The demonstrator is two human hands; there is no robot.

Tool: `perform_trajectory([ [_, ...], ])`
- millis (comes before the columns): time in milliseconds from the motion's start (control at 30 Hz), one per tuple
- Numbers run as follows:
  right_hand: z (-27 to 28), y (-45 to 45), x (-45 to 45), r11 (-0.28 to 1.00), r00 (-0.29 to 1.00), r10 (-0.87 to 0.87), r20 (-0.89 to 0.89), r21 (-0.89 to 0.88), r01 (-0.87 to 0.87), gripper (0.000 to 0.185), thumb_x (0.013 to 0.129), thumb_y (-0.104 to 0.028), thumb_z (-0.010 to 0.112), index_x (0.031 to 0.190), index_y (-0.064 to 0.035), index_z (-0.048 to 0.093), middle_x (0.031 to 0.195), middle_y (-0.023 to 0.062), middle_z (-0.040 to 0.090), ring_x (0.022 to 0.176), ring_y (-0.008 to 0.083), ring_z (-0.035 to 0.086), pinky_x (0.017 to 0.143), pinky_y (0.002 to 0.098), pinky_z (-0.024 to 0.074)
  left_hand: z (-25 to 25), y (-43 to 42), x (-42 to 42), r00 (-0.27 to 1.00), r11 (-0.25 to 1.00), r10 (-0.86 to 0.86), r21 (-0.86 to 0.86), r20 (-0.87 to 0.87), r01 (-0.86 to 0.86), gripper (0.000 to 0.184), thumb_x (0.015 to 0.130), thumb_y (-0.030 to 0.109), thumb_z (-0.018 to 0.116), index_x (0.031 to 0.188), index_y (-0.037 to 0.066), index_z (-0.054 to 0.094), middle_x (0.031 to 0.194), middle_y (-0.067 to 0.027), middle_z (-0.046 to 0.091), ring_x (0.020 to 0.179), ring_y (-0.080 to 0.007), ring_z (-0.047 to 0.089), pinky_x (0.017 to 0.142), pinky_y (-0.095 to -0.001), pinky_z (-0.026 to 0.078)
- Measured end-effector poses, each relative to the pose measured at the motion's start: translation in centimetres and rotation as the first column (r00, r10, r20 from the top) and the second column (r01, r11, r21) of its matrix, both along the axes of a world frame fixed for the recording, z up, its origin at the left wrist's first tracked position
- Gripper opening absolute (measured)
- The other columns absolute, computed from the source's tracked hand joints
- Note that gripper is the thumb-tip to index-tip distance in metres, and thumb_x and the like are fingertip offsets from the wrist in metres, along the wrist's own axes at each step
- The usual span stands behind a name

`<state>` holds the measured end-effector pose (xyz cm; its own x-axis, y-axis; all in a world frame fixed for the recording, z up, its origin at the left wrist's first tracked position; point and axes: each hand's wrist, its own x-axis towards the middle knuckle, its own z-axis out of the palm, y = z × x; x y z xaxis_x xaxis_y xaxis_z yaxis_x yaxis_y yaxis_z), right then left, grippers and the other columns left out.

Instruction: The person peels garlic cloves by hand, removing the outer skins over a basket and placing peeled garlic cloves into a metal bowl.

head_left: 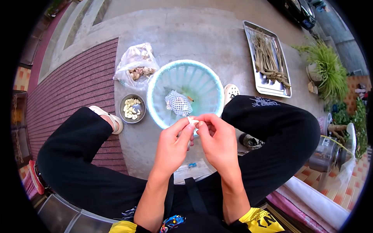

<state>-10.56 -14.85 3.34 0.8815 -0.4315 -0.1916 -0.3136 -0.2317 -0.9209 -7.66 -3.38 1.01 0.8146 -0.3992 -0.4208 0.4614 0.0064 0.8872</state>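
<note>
Both of my hands meet over the near rim of a light blue plastic basin (185, 66). The fingertips of my left hand (174, 141) and my right hand (217, 139) pinch a small white garlic piece (193, 121) between them. Inside the basin lies a white net-wrapped bundle (179, 103) and a small orange-brown scrap. To the left, a metal bowl (132, 108) holds several pale peeled cloves. Behind that bowl, a clear plastic bag (136, 64) contains garlic bulbs.
A metal tray (269, 90) with dry stalks lies at the right, near a potted green plant (328, 70). A ribbed maroon mat (75, 89) covers the left floor. My legs flank the basin, with a light clog (230, 93) by its right side.
</note>
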Motion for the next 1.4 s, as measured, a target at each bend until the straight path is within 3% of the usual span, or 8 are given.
perform_trajectory([
  [500, -2.9, 0.4, 2.4, 0.963, 0.999, -0.046, 0.022, 0.267, 0.038, 0.012, 0.089, -0.002, 0.052, 0.093, 0.0043, 0.062, 0.067, 0.0076, 0.063, 0.055, 0.0104, 0.060, 0.049, 0.0265, 0.0493, -2.3, 0.0, 2.0, 0.991, 0.991, 0.128, -0.033, -0.026, -0.129, 0.026, 0.098, 0.018, 0.050, 0.111, 0.000, 0.063, 0.069, 0.0037, 0.051, 0.059, -0.0033, 0.046, 0.050, -0.0195, 0.037],
  [567, -2.8, -0.1, 2.5, 0.913, 1.000, 0.009, -0.028, 0.409, 0.003, 0.013, 0.090, -0.003, 0.056, 0.100, 0.0038, 0.061, 0.084, 0.0037, 0.065, 0.079, 0.0065, 0.059, 0.071, 0.0213, 0.0477, -2.4, -0.2, 2.4, 0.980, 0.978, 0.176, -0.099, -0.090, -0.184, 0.027, 0.098, 0.018, 0.049, 0.113, 0.000, 0.063, 0.072, 0.0033, 0.052, 0.060, -0.0037, 0.047, 0.050, -0.0194, 0.038],
  [700, -3.0, 0.1, 2.7, 0.900, 0.999, -0.004, 0.042, 0.436, -0.015, 0.011, 0.089, -0.004, 0.058, 0.096, 0.0037, 0.063, 0.077, 0.0071, 0.066, 0.068, 0.0098, 0.063, 0.057, 0.0247, 0.0505, -2.3, 0.0, 2.7, 0.980, 0.978, 0.181, -0.090, -0.081, -0.188, 0.028, 0.099, 0.019, 0.048, 0.114, 0.000, 0.062, 0.072, 0.0031, 0.051, 0.061, -0.0039, 0.048, 0.050, -0.0194, 0.039],
  [933, -3.0, -0.2, 2.7, 0.938, 0.999, -0.050, 0.007, 0.344, 0.044, 0.010, 0.088, -0.006, 0.062, 0.092, 0.0037, 0.063, 0.076, 0.0054, 0.065, 0.068, 0.0076, 0.060, 0.060, 0.0236, 0.0486, -2.3, 0.2, 2.8, 0.980, 0.983, 0.097, -0.137, -0.174, -0.121, 0.028, 0.100, 0.022, 0.045, 0.110, 0.001, 0.062, 0.073, 0.0026, 0.051, 0.061, -0.0051, 0.049, 0.051, -0.0205, 0.040],
  [1033, -3.9, -0.3, 2.7, 0.983, 0.990, -0.084, -0.117, 0.155, 0.102, 0.011, 0.087, -0.007, 0.064, 0.089, 0.0033, 0.063, 0.074, 0.0050, 0.064, 0.065, 0.0080, 0.059, 0.059, 0.0235, 0.0481, -2.6, 0.3, 2.8, 0.967, 0.979, 0.110, -0.140, -0.229, -0.145, 0.028, 0.100, 0.023, 0.045, 0.107, 0.002, 0.061, 0.074, 0.0023, 0.052, 0.061, -0.0054, 0.050, 0.051, -0.0208, 0.040],
  [1233, -3.2, 0.1, 3.1, 0.950, 1.000, -0.009, 0.009, 0.313, 0.006, 0.011, 0.088, -0.006, 0.063, 0.094, 0.0025, 0.062, 0.074, 0.0020, 0.062, 0.069, 0.0068, 0.057, 0.066, 0.0224, 0.0471, -2.5, 0.2, 2.9, 0.972, 0.968, 0.147, -0.178, -0.181, -0.180, 0.028, 0.101, 0.023, 0.043, 0.106, 0.001, 0.060, 0.074, 0.0014, 0.053, 0.062, -0.0056, 0.051, 0.052, -0.0210, 0.041],
  [1300, -4.2, 0.1, 3.0, 0.994, 0.994, 0.000, 0.112, 0.106, -0.012, 0.011, 0.087, -0.005, 0.063, 0.095, 0.0028, 0.063, 0.077, 0.0046, 0.065, 0.069, 0.0084, 0.060, 0.068, 0.0234, 0.0488, -2.5, 0.3, 2.9, 0.969, 0.971, 0.147, -0.158, -0.201, -0.180, 0.028, 0.100, 0.022, 0.045, 0.106, 0.000, 0.061, 0.075, 0.0006, 0.055, 0.063, -0.0061, 0.052, 0.053, -0.0216, 0.042],
  [1400, -3.6, 0.2, 3.0, 0.993, 0.995, 0.009, 0.097, 0.120, -0.021, 0.009, 0.088, -0.002, 0.061, 0.095, 0.0030, 0.063, 0.081, 0.0057, 0.067, 0.073, 0.0088, 0.062, 0.069, 0.0234, 0.0493, -2.6, 0.1, 2.9, 0.935, 0.922, 0.185, -0.277, -0.303, -0.272, 0.027, 0.098, 0.021, 0.049, 0.107, -0.002, 0.061, 0.077, -0.0004, 0.056, 0.064, -0.0073, 0.052, 0.054, -0.0222, 0.042],
])
